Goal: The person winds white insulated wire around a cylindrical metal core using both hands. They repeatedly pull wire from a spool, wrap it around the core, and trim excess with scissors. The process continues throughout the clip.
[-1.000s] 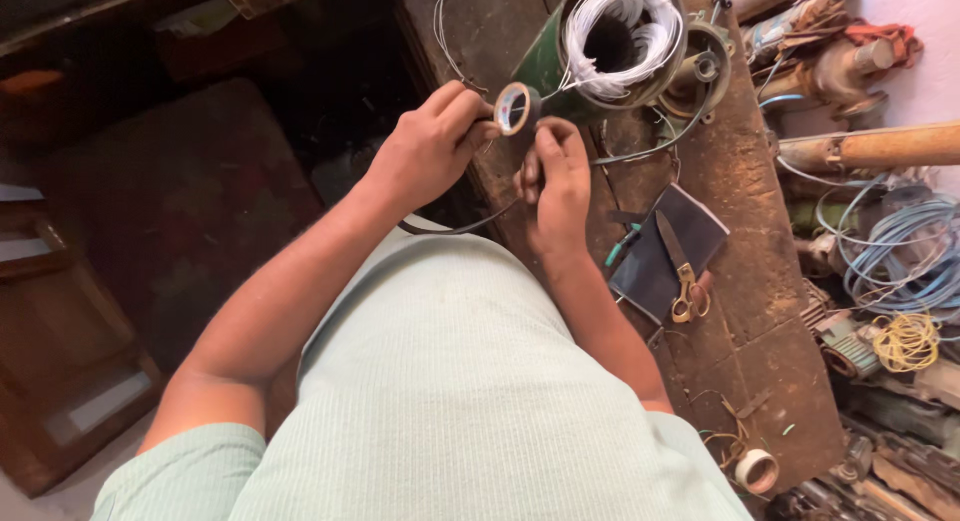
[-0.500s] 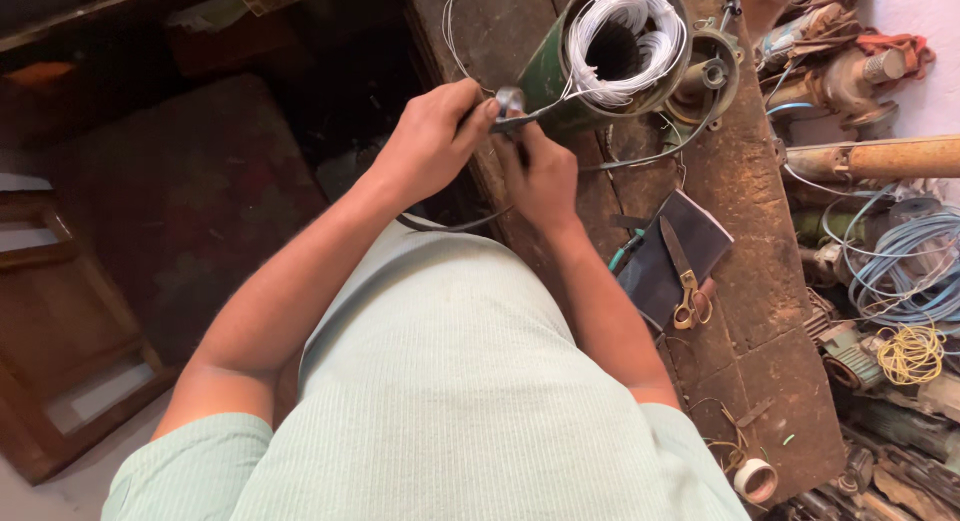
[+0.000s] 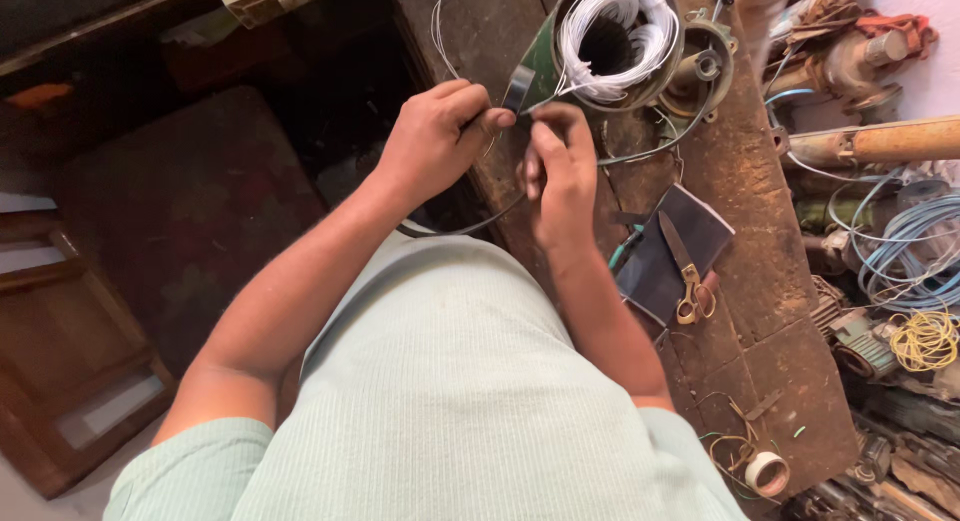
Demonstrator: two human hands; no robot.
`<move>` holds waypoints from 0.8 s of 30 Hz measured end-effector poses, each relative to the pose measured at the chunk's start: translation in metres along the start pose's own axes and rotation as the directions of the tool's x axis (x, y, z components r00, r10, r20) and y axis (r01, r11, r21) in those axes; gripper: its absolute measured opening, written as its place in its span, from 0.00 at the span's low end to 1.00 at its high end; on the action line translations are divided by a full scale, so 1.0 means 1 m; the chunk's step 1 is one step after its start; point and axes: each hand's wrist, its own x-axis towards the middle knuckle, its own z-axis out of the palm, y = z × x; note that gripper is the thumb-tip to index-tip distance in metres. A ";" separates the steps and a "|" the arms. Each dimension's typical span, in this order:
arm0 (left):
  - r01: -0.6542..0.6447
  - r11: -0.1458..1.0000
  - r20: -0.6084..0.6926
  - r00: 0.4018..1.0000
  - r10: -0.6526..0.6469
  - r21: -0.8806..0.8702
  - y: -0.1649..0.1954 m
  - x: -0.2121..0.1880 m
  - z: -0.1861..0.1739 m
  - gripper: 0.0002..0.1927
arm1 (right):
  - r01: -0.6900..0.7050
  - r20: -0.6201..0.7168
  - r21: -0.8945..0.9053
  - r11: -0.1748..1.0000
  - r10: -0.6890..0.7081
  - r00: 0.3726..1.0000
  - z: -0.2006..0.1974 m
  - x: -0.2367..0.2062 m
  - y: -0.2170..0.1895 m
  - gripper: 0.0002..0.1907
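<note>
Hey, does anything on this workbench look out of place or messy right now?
Nothing looks damaged or spilled. The bench is cluttered: scissors lie on a dark sheet, and loose wire scraps sit near a tape roll at its near end.

Worn on the head and aimed steeply down past a pale green shirt (image 3: pixel 440 401), close over both forearms, with the left hand (image 3: pixel 435 141) and right hand (image 3: pixel 560 171) meeting just above the middle of the frame. Beyond the hands, at the top edge, a motor stator with white windings (image 3: pixel 615 36); to the right of the right hand, a worn wooden workbench (image 3: pixel 760 241) running lengthwise, cut off at both ends. A single view only, nothing shared with another.
</note>
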 end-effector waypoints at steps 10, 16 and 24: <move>0.052 0.993 0.086 0.995 -0.043 -0.102 -0.003 -0.005 -0.015 0.14 | 0.446 0.248 -0.748 0.492 -0.416 0.875 -0.009 -0.002 0.015 0.07; -0.213 0.977 0.066 0.974 0.215 -0.031 -0.001 -0.010 -0.012 0.11 | -0.195 0.262 0.085 0.977 0.167 0.951 -0.027 0.014 -0.029 0.19; 0.208 0.978 0.074 0.976 -0.205 -0.025 0.003 0.019 0.010 0.24 | -0.017 -0.076 0.013 1.000 0.018 0.997 -0.010 0.005 0.020 0.13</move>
